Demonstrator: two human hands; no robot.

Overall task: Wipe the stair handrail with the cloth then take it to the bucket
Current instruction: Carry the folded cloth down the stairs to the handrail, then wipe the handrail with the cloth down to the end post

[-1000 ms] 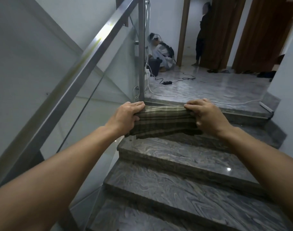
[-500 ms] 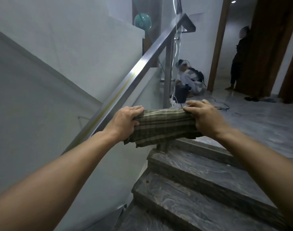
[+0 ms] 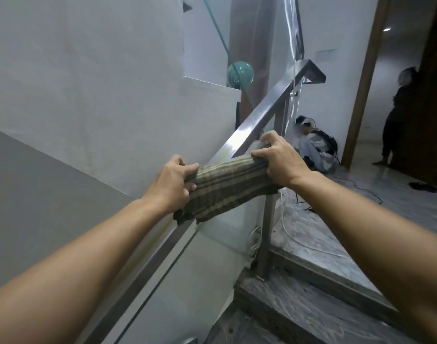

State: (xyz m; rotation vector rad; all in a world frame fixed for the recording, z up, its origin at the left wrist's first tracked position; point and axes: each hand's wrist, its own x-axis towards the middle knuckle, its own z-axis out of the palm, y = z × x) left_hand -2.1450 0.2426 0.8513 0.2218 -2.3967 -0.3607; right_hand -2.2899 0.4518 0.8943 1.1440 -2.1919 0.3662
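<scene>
Both hands, left hand (image 3: 174, 184) & right hand (image 3: 278, 161), clench cloth (image 3: 227, 188), now draped over handrail (image 3: 258, 120); rail above free.

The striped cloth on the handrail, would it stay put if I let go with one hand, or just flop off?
The striped cloth looks soft and floppy: it sags between the left hand and the right hand, and its loose edge hangs below the handrail. The rail looks smooth, polished and sloped, so it would probably slide or slip off.

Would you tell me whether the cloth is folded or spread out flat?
Folded: the cloth is a thick bundled strip gripped between left hand and right hand.
</scene>
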